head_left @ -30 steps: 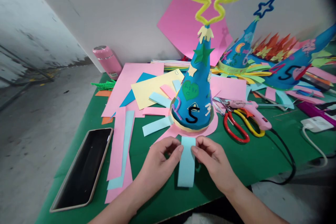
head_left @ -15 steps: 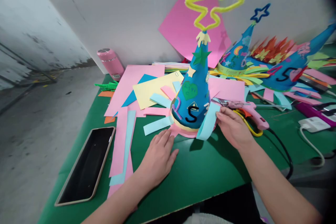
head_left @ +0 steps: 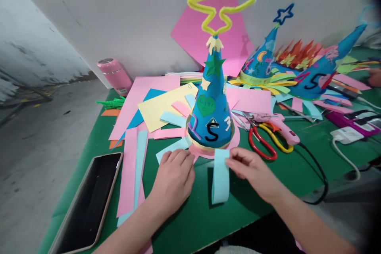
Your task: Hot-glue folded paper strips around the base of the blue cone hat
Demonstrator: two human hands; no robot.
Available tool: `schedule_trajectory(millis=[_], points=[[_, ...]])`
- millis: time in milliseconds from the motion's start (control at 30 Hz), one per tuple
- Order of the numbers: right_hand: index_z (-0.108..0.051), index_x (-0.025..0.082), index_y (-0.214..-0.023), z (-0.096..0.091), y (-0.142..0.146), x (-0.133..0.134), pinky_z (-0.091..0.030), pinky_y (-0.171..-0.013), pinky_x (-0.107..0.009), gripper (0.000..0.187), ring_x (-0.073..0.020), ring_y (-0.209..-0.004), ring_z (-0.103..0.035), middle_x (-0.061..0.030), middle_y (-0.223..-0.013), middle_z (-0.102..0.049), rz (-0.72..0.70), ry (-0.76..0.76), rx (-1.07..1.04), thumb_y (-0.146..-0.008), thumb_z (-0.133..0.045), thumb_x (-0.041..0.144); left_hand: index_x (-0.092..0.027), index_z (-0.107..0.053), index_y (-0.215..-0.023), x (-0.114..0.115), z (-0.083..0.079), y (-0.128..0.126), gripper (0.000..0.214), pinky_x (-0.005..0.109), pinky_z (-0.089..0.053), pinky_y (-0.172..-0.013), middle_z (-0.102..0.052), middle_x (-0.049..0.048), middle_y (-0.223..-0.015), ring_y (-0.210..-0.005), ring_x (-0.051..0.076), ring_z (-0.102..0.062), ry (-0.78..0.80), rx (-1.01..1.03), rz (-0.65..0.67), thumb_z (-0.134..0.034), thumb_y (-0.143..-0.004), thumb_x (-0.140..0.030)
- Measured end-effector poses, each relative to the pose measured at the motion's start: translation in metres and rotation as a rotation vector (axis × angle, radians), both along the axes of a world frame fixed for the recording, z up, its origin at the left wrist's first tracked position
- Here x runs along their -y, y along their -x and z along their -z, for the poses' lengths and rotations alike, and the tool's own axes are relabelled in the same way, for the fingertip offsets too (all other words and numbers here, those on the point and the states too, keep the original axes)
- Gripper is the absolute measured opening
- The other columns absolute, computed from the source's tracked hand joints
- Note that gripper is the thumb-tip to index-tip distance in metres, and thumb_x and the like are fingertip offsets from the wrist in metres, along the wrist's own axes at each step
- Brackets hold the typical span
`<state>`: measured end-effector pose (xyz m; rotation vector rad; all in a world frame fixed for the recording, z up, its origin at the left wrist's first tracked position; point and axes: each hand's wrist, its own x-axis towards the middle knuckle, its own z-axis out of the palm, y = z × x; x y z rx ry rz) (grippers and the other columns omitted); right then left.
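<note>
A blue paper cone hat [head_left: 212, 107] stands upright on a pink brim, with a yellow pipe-cleaner star [head_left: 222, 4] on its tip. Pink and light blue strips fan out from the brim's left side. My left hand [head_left: 175, 174] lies palm down at the brim's front left, fingers resting over the end of a light blue strip [head_left: 171, 150]. Between thumb and fingers, my right hand [head_left: 250, 168] pinches a light blue paper strip [head_left: 220, 178] bent into a loop, in front of the hat. Its fingertips are partly hidden behind the strip.
Red-handled scissors [head_left: 262, 143], yellow-handled scissors [head_left: 276, 139] and a pink glue gun [head_left: 279, 125] lie right of the hat. At left are a phone [head_left: 89, 202], paper strips [head_left: 127, 174] and a pink bottle [head_left: 115, 75]. More cone hats [head_left: 262, 57] stand behind. Another person's hand [head_left: 375, 76] shows at the right edge.
My right hand has brought the looped light blue strip leftward and nearer to me, away from the brim's right side. The red scissor handles are now uncovered. My left hand stays by the brim.
</note>
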<state>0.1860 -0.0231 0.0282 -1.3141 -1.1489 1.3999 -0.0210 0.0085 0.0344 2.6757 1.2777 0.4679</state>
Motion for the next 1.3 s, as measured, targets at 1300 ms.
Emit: schedule_trajectory(millis=[1300], points=[[-0.053, 0.02, -0.083, 0.008, 0.033, 0.011, -0.035, -0.05, -0.021, 0.006, -0.0092, -0.055, -0.042, 0.0021, -0.067, -0.049, 0.156, -0.26, 0.336, -0.082, -0.05, 0.025, -0.017, -0.039, -0.055, 0.0, 0.006, -0.011, 0.028, 0.022, -0.025, -0.05, -0.031, -0.005, -0.057, -0.053, 0.009, -0.029, 0.859, 0.754, -0.126, -0.046, -0.08, -0.029]])
